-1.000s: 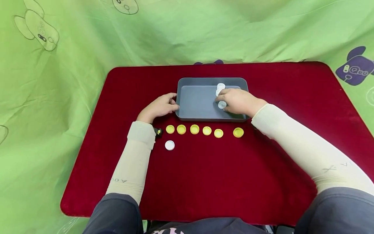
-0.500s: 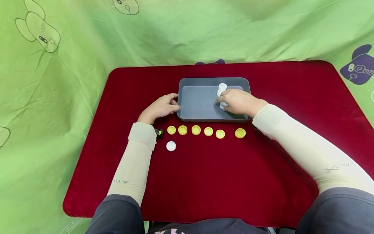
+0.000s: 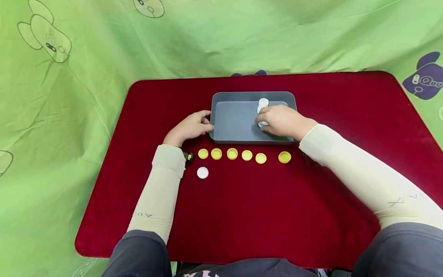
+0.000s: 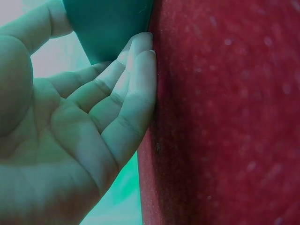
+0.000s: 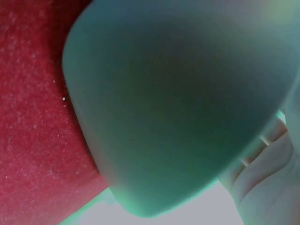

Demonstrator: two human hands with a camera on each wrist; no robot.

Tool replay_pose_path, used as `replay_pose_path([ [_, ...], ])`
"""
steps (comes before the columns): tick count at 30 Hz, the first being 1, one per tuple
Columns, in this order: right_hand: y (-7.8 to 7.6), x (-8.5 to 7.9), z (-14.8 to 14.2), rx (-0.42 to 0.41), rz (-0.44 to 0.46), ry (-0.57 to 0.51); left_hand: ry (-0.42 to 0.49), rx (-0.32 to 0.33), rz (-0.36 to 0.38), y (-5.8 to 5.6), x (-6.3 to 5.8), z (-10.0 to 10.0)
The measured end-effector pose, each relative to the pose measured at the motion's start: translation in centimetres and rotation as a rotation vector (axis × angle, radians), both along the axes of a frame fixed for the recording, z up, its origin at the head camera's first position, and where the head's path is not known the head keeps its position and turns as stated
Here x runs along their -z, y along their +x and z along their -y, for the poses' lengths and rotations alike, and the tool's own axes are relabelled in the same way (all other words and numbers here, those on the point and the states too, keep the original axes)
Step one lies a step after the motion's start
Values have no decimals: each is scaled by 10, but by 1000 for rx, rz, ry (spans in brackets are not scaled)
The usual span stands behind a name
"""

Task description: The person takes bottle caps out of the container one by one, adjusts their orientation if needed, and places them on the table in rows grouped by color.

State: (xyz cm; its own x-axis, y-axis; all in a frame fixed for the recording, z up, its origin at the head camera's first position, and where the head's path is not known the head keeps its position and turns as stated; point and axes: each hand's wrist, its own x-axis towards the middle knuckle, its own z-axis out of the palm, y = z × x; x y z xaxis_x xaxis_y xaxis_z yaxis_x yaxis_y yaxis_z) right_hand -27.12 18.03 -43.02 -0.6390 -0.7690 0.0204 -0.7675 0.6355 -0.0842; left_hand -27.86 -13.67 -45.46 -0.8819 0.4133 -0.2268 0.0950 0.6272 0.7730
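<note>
At the grey tray's [image 3: 235, 141] left end is my left hand [image 3: 188, 126], thumb over the rim and the other fingers against the outer wall, gripping that edge. In the left wrist view, the tray's dark corner [image 4: 110, 28] lies between the thumb and fingertips. My right hand [image 3: 283, 120] reaches over the tray's right side and pinches a white bottle cap [image 3: 262, 124] low against the tray floor. Just beyond these fingers lie more white caps [image 3: 263, 102], partly covered by the hand. In the right wrist view, the tray's outer wall [image 5: 164, 117] hides the fingertips.
A row of several yellow bottle caps [image 3: 232, 154] lies in front of the tray, the rightmost spaced wider. Nearer the person is a single white cap [image 3: 202, 172]. The red cloth-covered table [image 3: 263, 215] has green patterned curtains [image 3: 242, 38] behind and beside it.
The white cap under my right fingers has shifted slightly left and is now more covered by them. My left hand keeps its place on the tray edge.
</note>
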Motion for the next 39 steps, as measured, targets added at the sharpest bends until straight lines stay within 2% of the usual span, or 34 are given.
replay_pose_path([
  [11,8,-5,4,-16,-71,-37,3,3,-12,0,0,0],
  [23,18,-6,11,-108,-142,-165,4,7,-16,-3,4,0],
  [30,28,-10,23,-181,-142,-233,11,1,-8,-4,5,1],
  [39,40,-10,35,-185,-145,-238,20,-4,5,-4,6,1],
])
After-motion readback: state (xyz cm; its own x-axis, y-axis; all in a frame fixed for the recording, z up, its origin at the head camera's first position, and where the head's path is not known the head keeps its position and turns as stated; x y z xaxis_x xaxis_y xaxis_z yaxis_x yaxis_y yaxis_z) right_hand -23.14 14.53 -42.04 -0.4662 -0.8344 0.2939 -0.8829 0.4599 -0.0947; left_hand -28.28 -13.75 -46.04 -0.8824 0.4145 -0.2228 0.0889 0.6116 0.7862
